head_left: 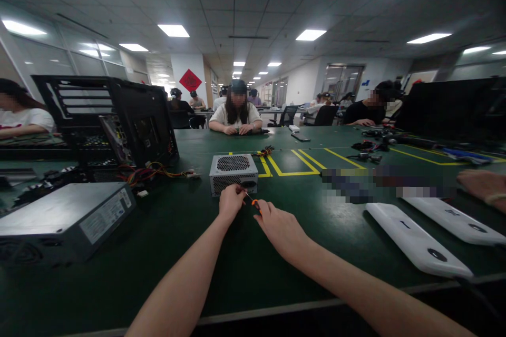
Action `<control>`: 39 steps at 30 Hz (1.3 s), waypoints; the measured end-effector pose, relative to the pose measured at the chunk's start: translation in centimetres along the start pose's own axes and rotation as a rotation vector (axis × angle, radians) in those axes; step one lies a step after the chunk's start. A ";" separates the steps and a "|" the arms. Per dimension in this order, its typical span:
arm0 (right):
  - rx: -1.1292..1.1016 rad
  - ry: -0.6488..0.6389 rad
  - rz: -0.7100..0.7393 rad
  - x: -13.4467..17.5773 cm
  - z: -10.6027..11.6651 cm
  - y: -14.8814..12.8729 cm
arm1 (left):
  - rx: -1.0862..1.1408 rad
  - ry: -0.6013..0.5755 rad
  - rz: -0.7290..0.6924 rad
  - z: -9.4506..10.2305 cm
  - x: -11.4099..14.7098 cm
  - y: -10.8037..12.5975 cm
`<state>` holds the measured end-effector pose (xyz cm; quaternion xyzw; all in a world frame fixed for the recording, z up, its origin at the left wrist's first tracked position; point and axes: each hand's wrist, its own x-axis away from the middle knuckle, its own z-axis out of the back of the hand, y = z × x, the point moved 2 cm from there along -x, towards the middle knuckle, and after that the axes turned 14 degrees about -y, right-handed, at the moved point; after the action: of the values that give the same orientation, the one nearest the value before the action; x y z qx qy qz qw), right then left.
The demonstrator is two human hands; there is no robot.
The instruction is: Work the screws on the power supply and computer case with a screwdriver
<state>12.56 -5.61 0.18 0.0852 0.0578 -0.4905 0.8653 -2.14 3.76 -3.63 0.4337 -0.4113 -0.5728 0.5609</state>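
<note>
A grey computer power supply (234,169) stands on the green table in front of me, its perforated faces turned up and toward me. My right hand (282,229) is closed around a screwdriver (256,204) with an orange and black handle. The thin shaft points up and left to the fingertips of my left hand (232,204). Those fingers are pinched together at the front face of the power supply, by its dark socket. Whatever they hold is too small to make out, and the screwdriver's tip is hidden there.
A larger power supply (59,216) lies at left, before an open black computer case (118,121) with loose cables (158,172). Two white devices (419,239) lie at right, near another person's hand (484,185). A person (237,110) sits opposite. Yellow tape (296,172) marks the table.
</note>
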 end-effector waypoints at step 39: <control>-1.687 -0.338 -0.321 -0.3 -1.2 0.9 | 0.810 -0.324 0.261 0.8 1.2 1.8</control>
<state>13.20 -4.69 -0.87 -0.6663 0.2836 -0.4061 0.5574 -2.38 2.54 -1.72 0.4674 -0.7358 -0.3507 0.3422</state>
